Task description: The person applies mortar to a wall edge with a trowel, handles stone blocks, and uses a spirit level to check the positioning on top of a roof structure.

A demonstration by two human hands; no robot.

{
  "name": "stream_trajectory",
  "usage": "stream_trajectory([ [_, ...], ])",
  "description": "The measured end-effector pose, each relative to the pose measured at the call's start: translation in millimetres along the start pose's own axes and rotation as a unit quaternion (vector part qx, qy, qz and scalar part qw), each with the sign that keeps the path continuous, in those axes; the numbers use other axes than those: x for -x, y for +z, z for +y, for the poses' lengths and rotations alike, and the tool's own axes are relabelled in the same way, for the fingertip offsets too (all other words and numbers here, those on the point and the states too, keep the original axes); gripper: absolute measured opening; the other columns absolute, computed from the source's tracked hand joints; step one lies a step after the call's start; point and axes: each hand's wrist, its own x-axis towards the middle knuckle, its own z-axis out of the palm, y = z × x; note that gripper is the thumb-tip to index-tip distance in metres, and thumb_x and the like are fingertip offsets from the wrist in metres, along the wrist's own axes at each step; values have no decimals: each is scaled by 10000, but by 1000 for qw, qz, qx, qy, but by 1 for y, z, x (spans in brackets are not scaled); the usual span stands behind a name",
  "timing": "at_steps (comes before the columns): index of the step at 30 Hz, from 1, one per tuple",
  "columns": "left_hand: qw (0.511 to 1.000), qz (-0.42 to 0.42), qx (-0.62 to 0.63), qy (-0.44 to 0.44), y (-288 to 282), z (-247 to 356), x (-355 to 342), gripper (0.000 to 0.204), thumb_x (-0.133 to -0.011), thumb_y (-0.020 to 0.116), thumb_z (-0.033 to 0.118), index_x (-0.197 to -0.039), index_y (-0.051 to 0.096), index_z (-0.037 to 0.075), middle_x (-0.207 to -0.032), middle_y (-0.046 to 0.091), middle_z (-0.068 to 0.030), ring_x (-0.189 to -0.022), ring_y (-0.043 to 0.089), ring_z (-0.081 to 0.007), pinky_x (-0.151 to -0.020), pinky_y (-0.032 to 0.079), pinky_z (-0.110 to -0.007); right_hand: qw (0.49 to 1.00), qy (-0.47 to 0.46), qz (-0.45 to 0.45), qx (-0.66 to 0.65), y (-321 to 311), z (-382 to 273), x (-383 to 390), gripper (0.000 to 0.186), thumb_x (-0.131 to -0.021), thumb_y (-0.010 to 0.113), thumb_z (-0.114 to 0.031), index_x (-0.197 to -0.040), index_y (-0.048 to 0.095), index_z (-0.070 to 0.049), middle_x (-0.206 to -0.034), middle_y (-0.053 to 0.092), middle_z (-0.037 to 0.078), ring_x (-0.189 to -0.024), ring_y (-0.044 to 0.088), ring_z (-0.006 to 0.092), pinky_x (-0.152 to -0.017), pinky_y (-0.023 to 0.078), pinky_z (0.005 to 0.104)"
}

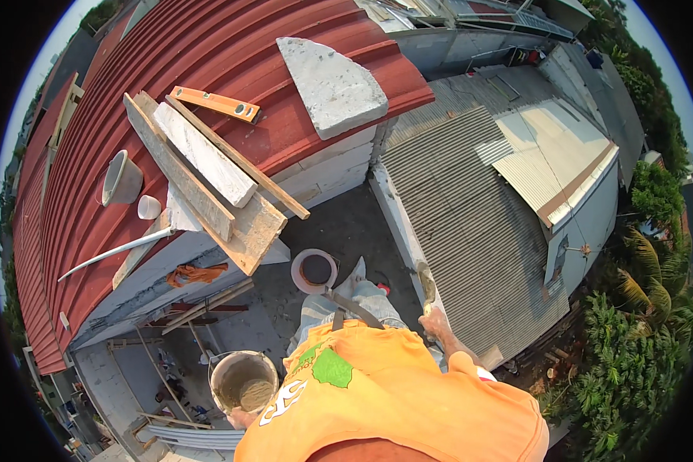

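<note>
I have the right hand (436, 325) out at the wall (395, 212) on that side, its fingers closed round the handle of a trowel (426, 283); the blade is smeared with grey and lies along the wall's top edge, though I can't tell whether it touches. On my other side, the left hand (242, 418) grips a bucket of mortar (229, 368) at its near lower side, with most of the fingers hidden behind it; the bucket's mouth faces up toward me and grey mix lies inside. A second bucket (298, 278), with something dark in it, stands on the floor just beside the person's feet. Ahead of me, several planks (252, 231) lie over the edge of the red ribbed roof (208, 48), with a long white block (206, 154) among them. An orange spirit level (215, 104) is just beyond those, and a rough grey slab (335, 88) rests to its right. Left of the planks sit a grey tub (123, 181) and a small white cup (148, 206).
</note>
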Motion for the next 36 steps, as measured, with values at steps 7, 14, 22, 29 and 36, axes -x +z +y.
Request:
stream_trajectory([
  [7, 999, -19, -5, 31, 23, 21, -19, 517, -761, 551, 84, -1268, 490, -1, -1114, 567, -148, -939, 595, -272, -819, 523, -405, 998, 62, -15, 17, 16, 27, 17, 530, -729, 677, -237, -1136, 554, 80, -1109, 638, 304, -1059, 628, 422, -903, 517, 458],
  [14, 998, -27, 8, 53, 31, 35, -25, 520, -738, 552, 64, -1251, 503, -8, -1098, 570, -147, -927, 599, -274, -809, 528, -405, 997, 59, -20, 48, 23, 49, 18, 516, -745, 670, -227, -1146, 560, 80, -1129, 628, 313, -1082, 618, 420, -909, 513, 457],
  [22, 998, -21, 34, 49, 36, 39, -10, 524, -712, 553, 41, -1231, 517, -15, -1081, 573, -147, -914, 603, -277, -798, 532, -406, 996, -17, 5, 90, 9, 62, 5, 466, -716, 691, -286, -988, 653, 91, -986, 667, 309, -979, 654, 412, -836, 536, 452],
  [29, 997, -2, 54, 48, 48, 26, -14, 528, -689, 554, 21, -1214, 529, -22, -1065, 576, -146, -902, 607, -280, -788, 537, -407, 980, -91, -21, 176, -11, 64, -22, 373, -709, 702, -253, -906, 686, 64, -868, 694, 259, -769, 697, 358, -693, 562, 410],
  [36, 979, -19, 195, 63, 43, 40, 33, 542, -582, 481, -90, -1113, 586, -63, -1012, 613, -124, -894, 628, -274, -782, 544, -381, 978, -59, -49, 192, -39, 10, 17, 332, -735, 688, -225, -841, 643, 86, -765, 674, 239, -744, 692, 350, -623, 547, 431],
])
